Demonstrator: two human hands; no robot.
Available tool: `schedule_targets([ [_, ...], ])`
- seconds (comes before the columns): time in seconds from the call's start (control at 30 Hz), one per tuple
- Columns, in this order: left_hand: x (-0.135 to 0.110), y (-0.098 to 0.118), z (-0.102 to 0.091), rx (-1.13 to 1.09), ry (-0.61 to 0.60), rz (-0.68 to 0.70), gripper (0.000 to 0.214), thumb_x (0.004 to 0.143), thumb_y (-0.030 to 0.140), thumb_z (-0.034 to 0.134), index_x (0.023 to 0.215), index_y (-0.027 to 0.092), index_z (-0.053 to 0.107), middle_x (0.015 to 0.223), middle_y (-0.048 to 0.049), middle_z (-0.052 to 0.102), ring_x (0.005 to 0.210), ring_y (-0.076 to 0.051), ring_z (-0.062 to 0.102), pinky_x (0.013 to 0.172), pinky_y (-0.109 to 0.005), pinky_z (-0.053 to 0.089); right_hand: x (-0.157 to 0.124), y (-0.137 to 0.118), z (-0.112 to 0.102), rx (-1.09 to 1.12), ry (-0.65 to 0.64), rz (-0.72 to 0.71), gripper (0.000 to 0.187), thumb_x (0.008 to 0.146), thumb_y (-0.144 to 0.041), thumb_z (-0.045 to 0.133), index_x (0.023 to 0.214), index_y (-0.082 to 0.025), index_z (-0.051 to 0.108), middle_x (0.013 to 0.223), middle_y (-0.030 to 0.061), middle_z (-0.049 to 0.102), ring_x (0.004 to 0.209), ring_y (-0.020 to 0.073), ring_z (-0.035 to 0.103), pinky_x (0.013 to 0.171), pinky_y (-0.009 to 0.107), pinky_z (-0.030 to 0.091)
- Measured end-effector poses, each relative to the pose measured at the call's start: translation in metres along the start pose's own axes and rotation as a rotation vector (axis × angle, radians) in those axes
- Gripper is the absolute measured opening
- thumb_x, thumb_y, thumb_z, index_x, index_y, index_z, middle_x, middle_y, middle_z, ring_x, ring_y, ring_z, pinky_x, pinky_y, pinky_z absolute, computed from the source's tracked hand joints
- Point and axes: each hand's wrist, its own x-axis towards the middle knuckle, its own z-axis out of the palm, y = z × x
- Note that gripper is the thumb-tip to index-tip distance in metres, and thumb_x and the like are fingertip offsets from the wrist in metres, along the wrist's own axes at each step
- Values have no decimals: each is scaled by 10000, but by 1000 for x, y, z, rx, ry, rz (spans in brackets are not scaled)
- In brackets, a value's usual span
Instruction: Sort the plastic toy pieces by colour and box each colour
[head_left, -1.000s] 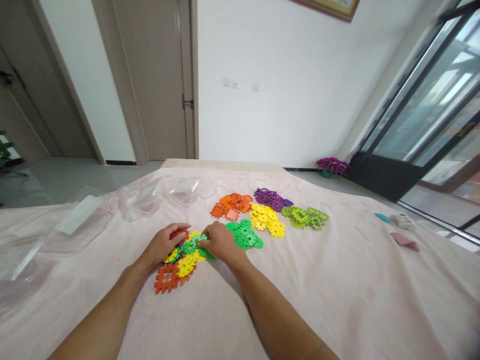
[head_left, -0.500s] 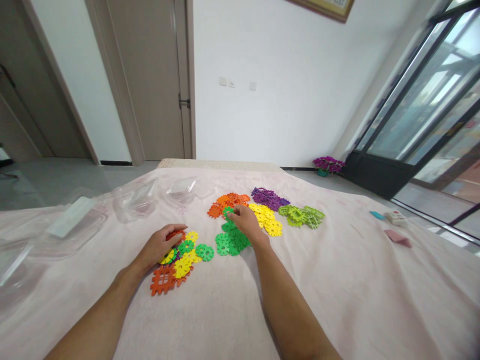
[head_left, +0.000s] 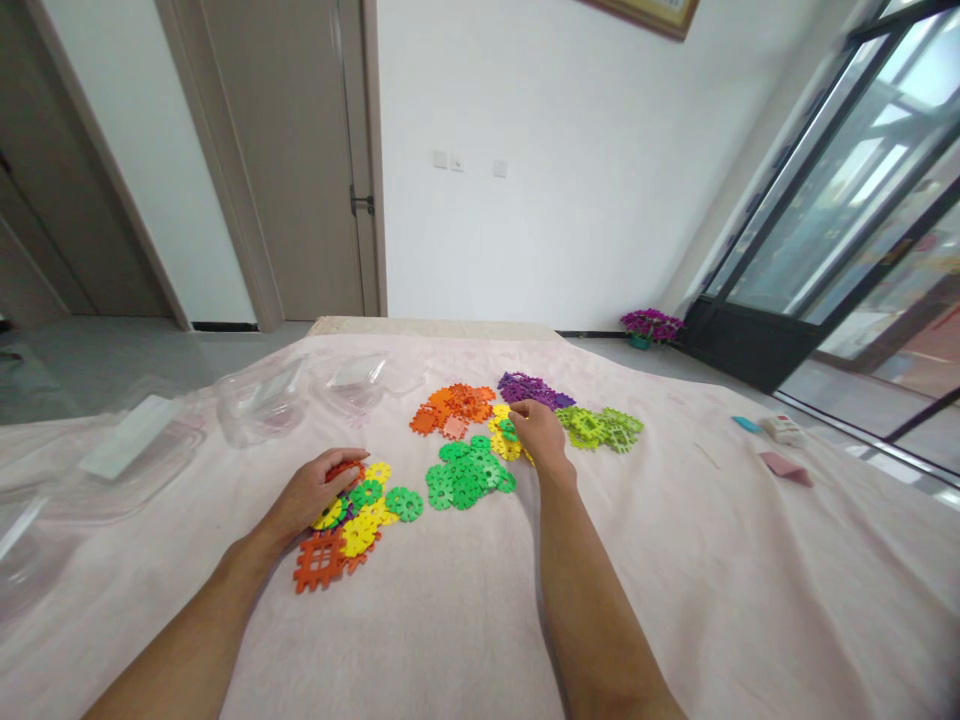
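My left hand (head_left: 319,487) rests over a mixed heap of notched plastic building pieces, its fingers apart and lying on a red-orange piece (head_left: 346,473). Yellow discs (head_left: 360,533), a green disc (head_left: 406,504) and a square orange lattice piece (head_left: 320,562) show beside it. My right hand (head_left: 536,432) is above the yellow pile (head_left: 501,442), fingers pinched at a green notched disc (head_left: 509,430), which they partly hide. Left of that hand lies the green pile (head_left: 469,473). The orange pile (head_left: 454,405) is behind the green one, and the purple pile (head_left: 534,389) is behind my right hand.
Lime-green pieces (head_left: 600,428) lie right of the yellow pile. Clear plastic containers (head_left: 262,400) stand along the left of the pink cloth (head_left: 465,620). At the right are a small white box (head_left: 782,430), a blue item (head_left: 746,424) and a folded pink cloth (head_left: 786,468).
My right hand has moved right, from the orange and green piles to the yellow one, with a green disc at its fingers. My left hand stays on the mixed heap.
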Motion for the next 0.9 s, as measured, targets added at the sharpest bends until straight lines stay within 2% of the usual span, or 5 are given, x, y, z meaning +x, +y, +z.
schedule_targets([
  [0.1,0,0,1,-2,-5,-9,525,842,564,582,1198,196,697,1242,-91,708,1115,-258,666,1012,-381,486,4,13,3,-46,-47,-9,335,858,-238,597,1161,-241,740,1152,44,739,1047,220,665,829,275,463],
  [0.27,-1,3,0,-18,2,-18,515,838,563,585,1186,203,704,1216,-83,720,1096,-256,672,1002,-376,493,7,29,11,-191,-151,-202,550,773,-299,753,1314,-245,669,1314,87,657,1196,257,592,976,299,427],
  [0.33,-2,3,0,-10,3,-10,506,838,558,585,1181,207,706,1222,-81,717,1103,-256,669,1010,-378,488,6,29,15,-258,-163,-236,501,791,-298,742,1287,-246,690,1294,95,663,1204,265,584,995,306,412],
  [0.53,0,-1,0,19,-5,-16,505,842,548,576,1195,208,699,1233,-81,714,1124,-261,660,1024,-382,479,7,28,18,-292,-120,-139,311,921,-308,586,1182,-266,750,1209,89,702,1139,239,619,921,275,428],
  [0.9,-2,5,0,11,11,-18,496,829,549,580,1167,209,708,1221,-79,716,1113,-264,659,1033,-404,473,6,31,14,-117,-29,-22,337,988,-299,451,1089,-222,764,1060,74,758,974,195,675,777,243,432],
])
